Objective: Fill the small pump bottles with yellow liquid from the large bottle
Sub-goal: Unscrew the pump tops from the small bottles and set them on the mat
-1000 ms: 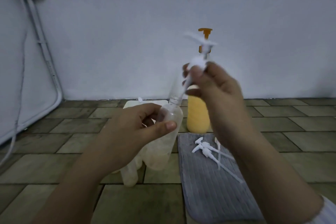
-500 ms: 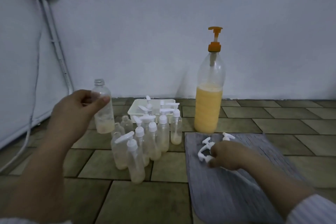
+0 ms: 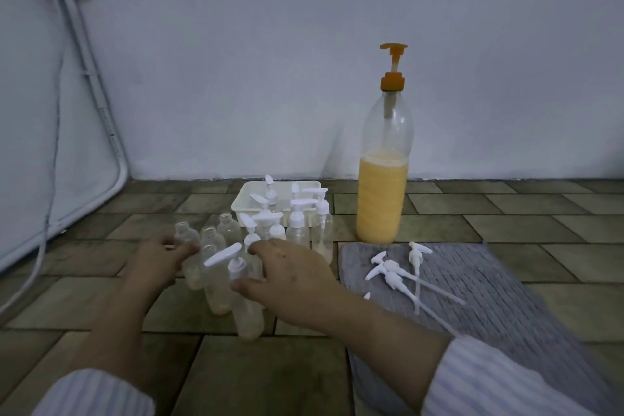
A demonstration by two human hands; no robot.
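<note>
Reaching into the cluster of small bottles (image 3: 256, 246) on the tiled floor (image 3: 263, 378), both hands low and close together

Right hand (image 3: 290, 277): fingers spread and lightly curved, thumb side just against the nearest capped bottle (image 3: 244, 300), the one with the white pump head (image 3: 223, 254) pointing left. Looks like contact, not a closed grip – fingers aren't wrapped round it

Left hand (image 3: 162, 263): fingertips curled onto an uncapped bottle (image 3: 189, 257) at the left edge of the cluster, pinching or steadying it near the shoulder. Can't tell how firm

Key geometry: all the small bottles stand upright, long axis vertical, so any pick is a side grasp round the body. The nearest capped bottle sits directly left of the right palm, touching; right hand is clearly the nearer one for it. Left hand is nearer the open-necked ones

Large bottle (image 3: 383, 179), orange pump (image 3: 393, 67), roughly half full of yellow liquid, stands upright behind the far edge of the grey mat (image 3: 506, 297), right of the cluster and well apart from both hands. White tray (image 3: 244, 201) sits behind the cluster

Loose pump heads (image 3: 391, 272) lie flat on the mat near its far left corner, dip tubes running toward the person

Judgement: cluster is tightly packed, so lifting one out risks toppling its neighbours; lift straight up
</note>
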